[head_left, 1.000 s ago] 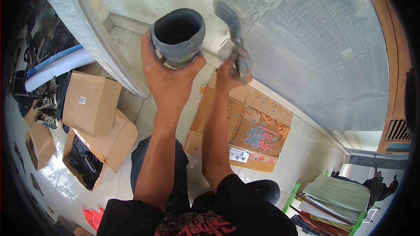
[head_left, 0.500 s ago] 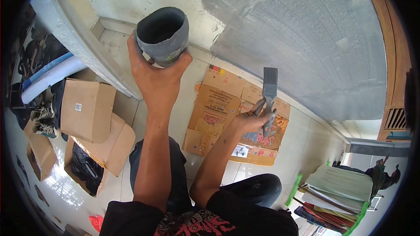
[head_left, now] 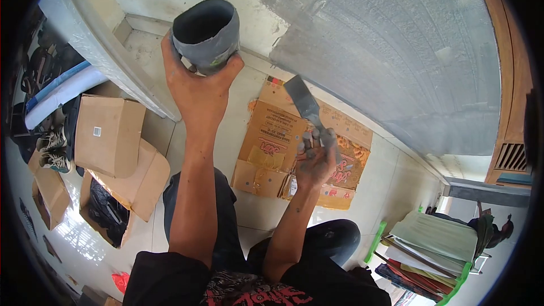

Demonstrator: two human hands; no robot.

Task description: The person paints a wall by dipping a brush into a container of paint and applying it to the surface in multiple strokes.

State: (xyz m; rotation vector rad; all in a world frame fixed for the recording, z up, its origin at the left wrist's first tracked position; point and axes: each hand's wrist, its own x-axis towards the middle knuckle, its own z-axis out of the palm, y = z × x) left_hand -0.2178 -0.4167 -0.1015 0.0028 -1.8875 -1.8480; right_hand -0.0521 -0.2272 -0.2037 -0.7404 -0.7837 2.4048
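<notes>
My left hand is wrapped round a paint-smeared grey cup, raised near the pale wall with its uneven rim facing up. The cup's inside is dark. Lower and to the right, my right hand grips a flat paintbrush by its handle, palm turned up and fingers coated in grey. The brush head is grey too and points up and left, over a flattened cardboard sheet on the floor. Beyond it stands the wall with a broad grey coating, streaked with brush marks.
Left of me are an open cardboard box with dark plastic inside and a pair of sneakers. A plastic-wrapped edge rises by the doorway. At right stands a rack of hanging cloths; a wooden frame borders the grey wall.
My right hand has rolled palm-up, swinging the brush head from upright to up-left. My left hand and the cup have shifted slightly up and left in view.
</notes>
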